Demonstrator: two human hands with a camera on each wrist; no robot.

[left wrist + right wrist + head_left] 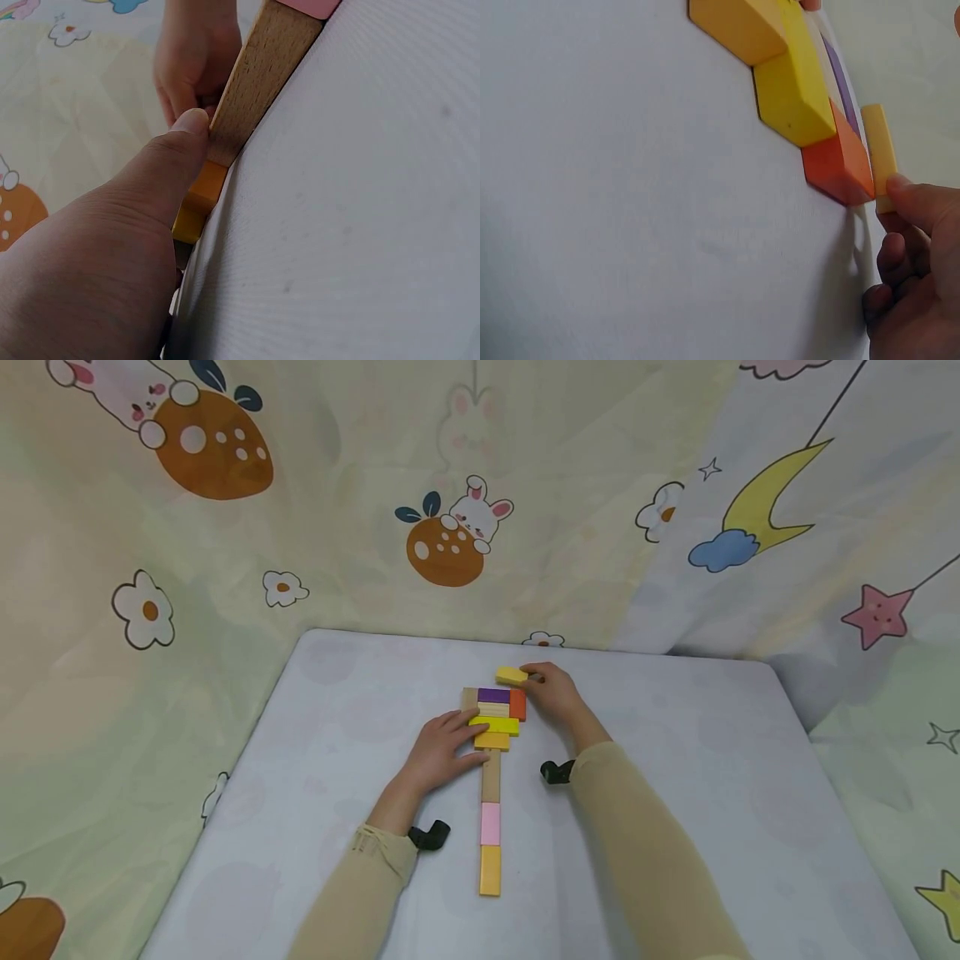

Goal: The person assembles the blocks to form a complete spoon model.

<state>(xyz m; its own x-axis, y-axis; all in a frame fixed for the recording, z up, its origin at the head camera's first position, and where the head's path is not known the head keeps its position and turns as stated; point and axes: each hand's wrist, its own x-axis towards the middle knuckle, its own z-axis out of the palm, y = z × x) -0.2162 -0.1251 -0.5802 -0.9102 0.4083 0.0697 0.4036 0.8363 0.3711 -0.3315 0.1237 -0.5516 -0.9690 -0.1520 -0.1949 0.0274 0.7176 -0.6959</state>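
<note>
Between thumb and fingers, my right hand (558, 693) pinches one end of a yellow block (511, 676) just beyond the far edge of a flat block pattern. In the pattern, a purple block (493, 695) and a pale wood block lie between a wooden block (468, 697) and a red-orange block (838, 161). Nearer are a bright yellow block (795, 94) and an orange-yellow block (492, 742). My left hand (442, 750) rests along the pattern's left side, fingertips on the blocks, thumb at a long wooden block (259, 75).
Below the wooden block, a pink block (491, 824) and another orange-yellow block (490, 871) continue the straight column toward me. Everything lies on a white-covered table (675, 827). A patterned cloth (337, 527) hangs behind its far edge.
</note>
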